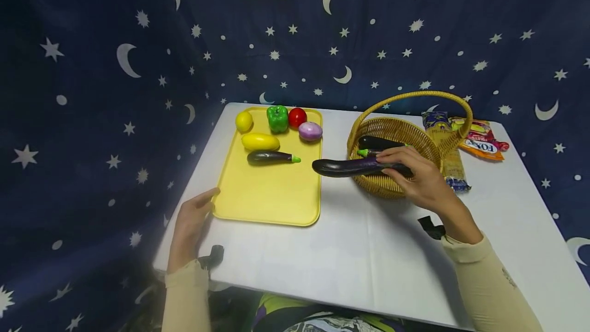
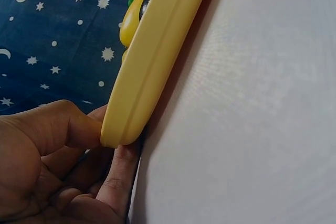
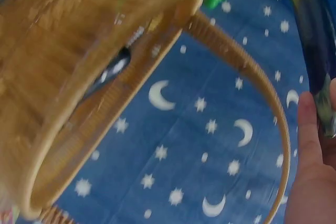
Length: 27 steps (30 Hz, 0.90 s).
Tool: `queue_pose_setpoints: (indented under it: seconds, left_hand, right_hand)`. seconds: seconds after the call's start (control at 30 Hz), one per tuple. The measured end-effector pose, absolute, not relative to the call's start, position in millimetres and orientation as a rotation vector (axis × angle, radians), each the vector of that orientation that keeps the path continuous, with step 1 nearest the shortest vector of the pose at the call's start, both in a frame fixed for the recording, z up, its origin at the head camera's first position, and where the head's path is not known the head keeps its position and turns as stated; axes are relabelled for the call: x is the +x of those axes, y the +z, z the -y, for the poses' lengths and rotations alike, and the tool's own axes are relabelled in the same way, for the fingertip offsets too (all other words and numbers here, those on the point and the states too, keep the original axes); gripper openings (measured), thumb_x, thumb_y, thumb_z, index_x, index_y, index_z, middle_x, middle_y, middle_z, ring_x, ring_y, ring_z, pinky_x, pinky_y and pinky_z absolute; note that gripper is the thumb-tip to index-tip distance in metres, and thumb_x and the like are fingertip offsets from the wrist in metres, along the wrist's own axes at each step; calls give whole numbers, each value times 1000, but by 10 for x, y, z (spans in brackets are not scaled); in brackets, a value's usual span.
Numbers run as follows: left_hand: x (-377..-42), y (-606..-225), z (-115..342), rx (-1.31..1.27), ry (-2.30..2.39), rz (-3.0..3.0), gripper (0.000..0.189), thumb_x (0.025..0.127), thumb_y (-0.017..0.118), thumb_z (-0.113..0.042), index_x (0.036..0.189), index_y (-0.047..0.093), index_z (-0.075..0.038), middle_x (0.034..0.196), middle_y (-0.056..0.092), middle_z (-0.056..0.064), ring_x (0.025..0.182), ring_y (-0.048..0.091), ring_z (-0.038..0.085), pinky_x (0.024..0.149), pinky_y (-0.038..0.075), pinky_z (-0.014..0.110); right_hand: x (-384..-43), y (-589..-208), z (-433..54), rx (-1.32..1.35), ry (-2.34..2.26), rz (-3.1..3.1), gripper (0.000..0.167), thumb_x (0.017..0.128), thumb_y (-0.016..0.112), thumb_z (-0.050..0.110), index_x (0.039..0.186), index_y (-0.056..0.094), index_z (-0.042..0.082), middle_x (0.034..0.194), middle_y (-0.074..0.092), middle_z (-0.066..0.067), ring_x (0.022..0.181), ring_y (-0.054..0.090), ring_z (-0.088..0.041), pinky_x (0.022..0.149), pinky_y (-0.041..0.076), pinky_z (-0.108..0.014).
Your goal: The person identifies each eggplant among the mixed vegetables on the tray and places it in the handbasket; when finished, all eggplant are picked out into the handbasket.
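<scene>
My right hand (image 1: 426,181) holds a long dark eggplant (image 1: 341,167) by its stem end above the front of the wicker basket (image 1: 384,188), its blunt end pointing left toward the tray. Inside the basket lie more eggplants (image 1: 375,142), partly hidden by the held one. My left hand (image 1: 186,229) grips the near-left edge of the yellow tray (image 1: 267,199); in the left wrist view the tray's corner sits between its fingers. On the tray lie a short eggplant (image 1: 269,158), a long yellow fruit (image 1: 260,142), a lemon (image 1: 244,122), a green bell pepper (image 1: 278,119), a tomato (image 1: 297,118) and a purple onion (image 1: 310,131).
The basket's tall handle (image 1: 415,95) arches over its opening. Right of the basket are a pasta packet (image 1: 454,165) and red and orange snack bags (image 1: 481,142). A white cloth covers the table (image 1: 341,260), and a starry blue curtain (image 1: 304,29) hangs behind it.
</scene>
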State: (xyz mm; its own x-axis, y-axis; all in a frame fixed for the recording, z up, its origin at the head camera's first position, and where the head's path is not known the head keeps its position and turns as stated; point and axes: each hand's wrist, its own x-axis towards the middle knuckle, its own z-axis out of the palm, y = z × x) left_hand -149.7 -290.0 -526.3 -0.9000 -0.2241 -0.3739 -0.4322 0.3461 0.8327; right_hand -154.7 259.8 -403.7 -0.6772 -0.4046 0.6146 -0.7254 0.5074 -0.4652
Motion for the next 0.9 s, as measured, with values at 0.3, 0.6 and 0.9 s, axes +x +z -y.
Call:
queue_pose_setpoints:
  seconds: [0.3,0.6,0.9]
  left_hand:
    - [-1403,-5255,2834,-598,1577,-2438,49,103,59,-15,152,61,-22,169,47,8,166,26,35,137,15,60]
    - [-1174,-5207,2882,-560,1464,-2492,50,107,53,-17,156,55,-20,171,43,12,165,25,39,136,15,61]
    - [-1294,-5218,2823,-519,1517,-2470,49,107,54,-15,156,55,-19,171,44,10,166,25,36,137,15,59]
  right_hand:
    - [-1318,-3966,-3075,815,1014,2298,61,69,80,-28,118,76,7,121,76,-9,129,58,8,112,43,-5]
    - [-1190,-4097,-3289,696,1011,2379,59,72,81,-25,119,77,10,121,74,-5,128,56,11,110,40,-2]
    - [-1335,-3990,-3466,661,856,2482,52,75,81,-21,117,76,10,116,76,-7,122,49,20,108,32,5]
